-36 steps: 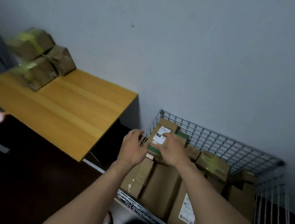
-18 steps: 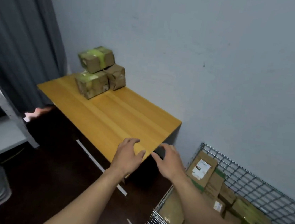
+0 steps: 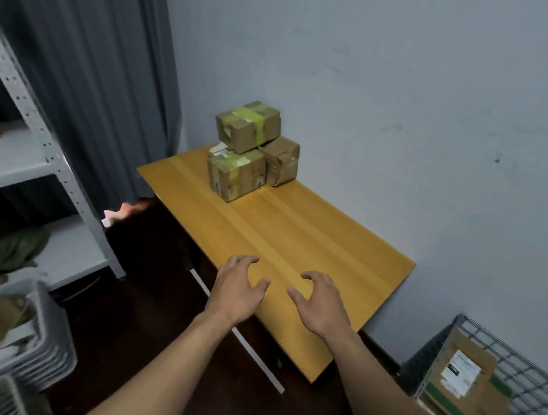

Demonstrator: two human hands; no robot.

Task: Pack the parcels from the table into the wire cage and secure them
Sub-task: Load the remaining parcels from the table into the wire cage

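Three taped parcels (image 3: 239,172) are left stacked at the far end of the desk (image 3: 313,243), well apart from the left hand (image 3: 238,289) and right hand (image 3: 319,307), both held open and empty, while other boxes (image 3: 458,378) are seen already packed in the wire cage (image 3: 528,373).

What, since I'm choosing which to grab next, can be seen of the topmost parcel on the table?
The topmost parcel is a small brown cardboard box, closed, with a yellow-green tape band over its top and down its front. It sits slightly skewed on the taped lower parcel, seemingly also on the plainer parcel beside that, at the table's far corner near the wall. The left hand and right hand are well short of it.
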